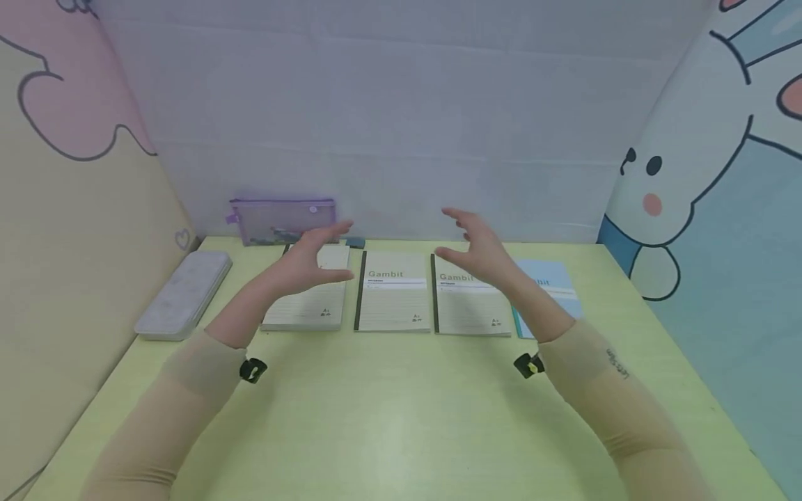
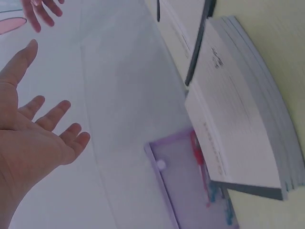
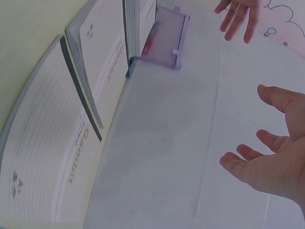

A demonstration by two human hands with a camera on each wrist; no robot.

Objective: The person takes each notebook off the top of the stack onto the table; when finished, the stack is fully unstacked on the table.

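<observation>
Both hands hover above the notebooks, apart from each other, palms facing inward and holding nothing. My left hand (image 1: 305, 263) is over the leftmost stack of notebooks (image 1: 307, 306), its fingers and thumb spread; the left wrist view shows the stack's thick page edges (image 2: 267, 90). My right hand (image 1: 481, 252) is above the Gambit notebook (image 1: 471, 313) with a dark spine and partly covers the blue notebook (image 1: 551, 278) beside it. Between the hands lies another white Gambit notebook (image 1: 392, 296). In the right wrist view the right hand's fingers (image 3: 238, 169) are loosely extended.
A translucent purple zip pencil pouch (image 1: 285, 217) with pens in it leans on the back wall. Next to it lies a small dark teal block (image 1: 355, 243). A grey pencil case (image 1: 184, 292) is at the table's left edge. Cloth walls stand behind and at both sides.
</observation>
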